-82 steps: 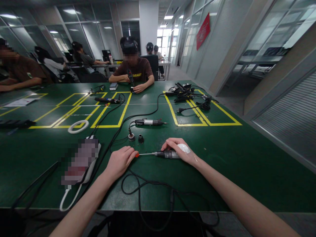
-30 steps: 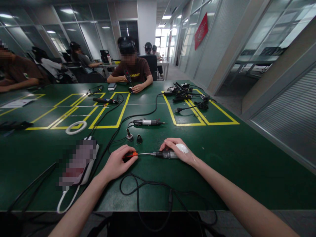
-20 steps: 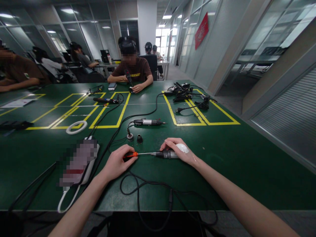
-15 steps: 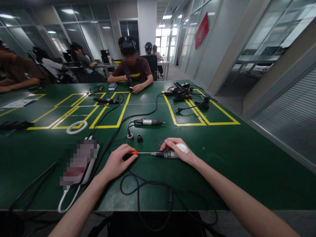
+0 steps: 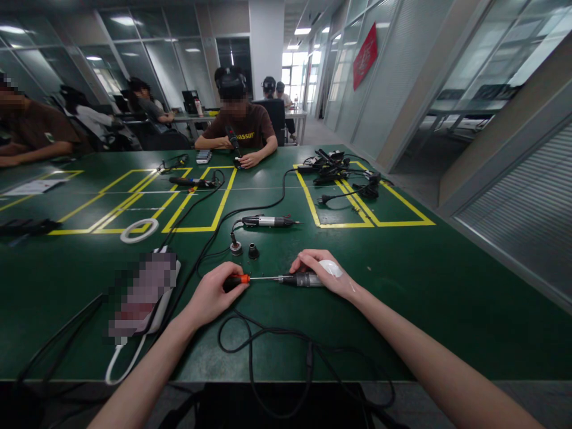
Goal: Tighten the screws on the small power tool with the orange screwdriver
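My left hand [image 5: 217, 292] is closed around the black and orange handle of a screwdriver [image 5: 243, 279], whose thin shaft points right. The shaft's end meets the tip of an electric screwdriver [image 5: 300, 279], lying level with it just above the green table. My right hand [image 5: 324, 273] wraps around the grey body of that electric screwdriver and hides its rear part. A white patch is stuck on the back of this hand. Beyond my hands stand a small metal and black part [image 5: 235, 245] and a black collar [image 5: 253, 251].
A second electric screwdriver [image 5: 269, 221] lies farther back. Left of my arm is a phone-like device [image 5: 145, 292] with a white cable; a white ring [image 5: 139, 230] lies behind it. Black cable loops [image 5: 268, 329] hang over the front edge. A co-worker [image 5: 241, 122] sits opposite, beyond a cable pile [image 5: 328, 165].
My left hand's grip has shifted slightly on the screwdriver, so more of its black handle shows. My right hand and the electric screwdriver stay in place.
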